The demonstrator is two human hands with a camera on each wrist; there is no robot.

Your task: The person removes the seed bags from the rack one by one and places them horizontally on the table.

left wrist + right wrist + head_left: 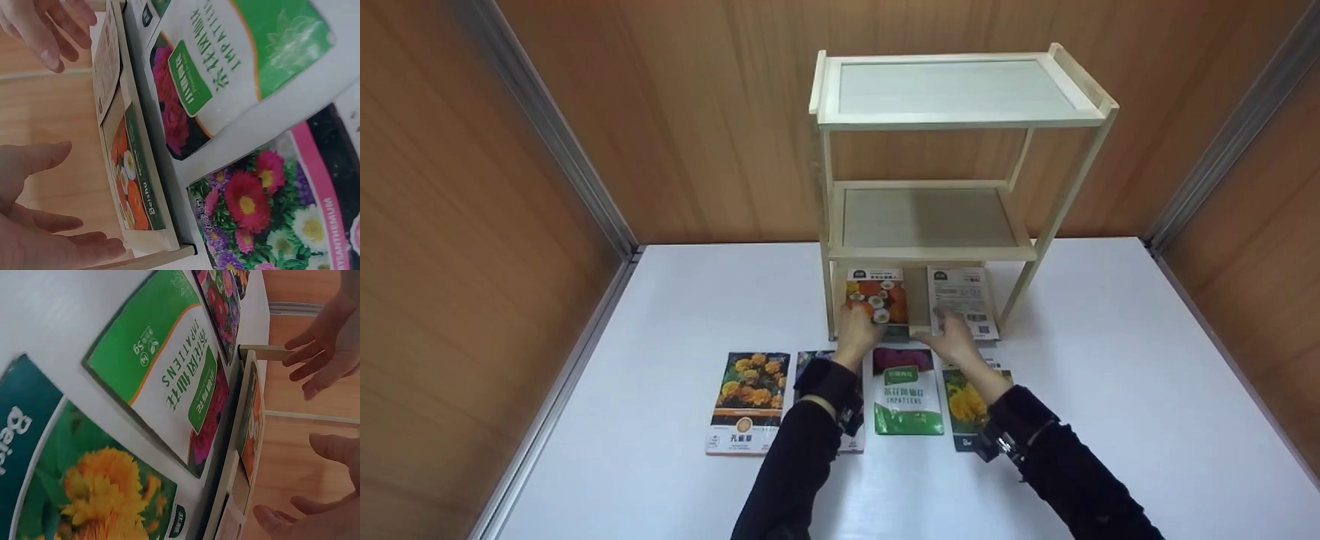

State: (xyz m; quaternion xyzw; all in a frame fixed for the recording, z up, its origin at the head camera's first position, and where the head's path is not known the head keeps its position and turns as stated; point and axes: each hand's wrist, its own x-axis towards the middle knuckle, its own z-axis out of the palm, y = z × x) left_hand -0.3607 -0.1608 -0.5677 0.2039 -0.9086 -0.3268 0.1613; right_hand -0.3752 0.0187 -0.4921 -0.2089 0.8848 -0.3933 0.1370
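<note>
A seed packet with orange and white flowers (877,291) lies on the left of the wooden rack's bottom shelf (916,294). Text fills the upward side of a pale packet (962,294) on the right. My left hand (858,330) hovers by the flowered packet, fingers spread and holding nothing; the left wrist view shows a gap between fingers (93,247) and packet. Close to the pale packet is my right hand (955,339), its thumb and fingers apart with nothing between them. Whether its fingertips touch that packet is unclear.
On the white table before the rack lie a marigold packet (750,397), a chrysanthemum packet (259,208) partly under my left wrist, a green-and-white impatiens packet (908,401) and a yellow-flower packet (964,401). Above are the middle shelf (930,217) and top shelf (960,86).
</note>
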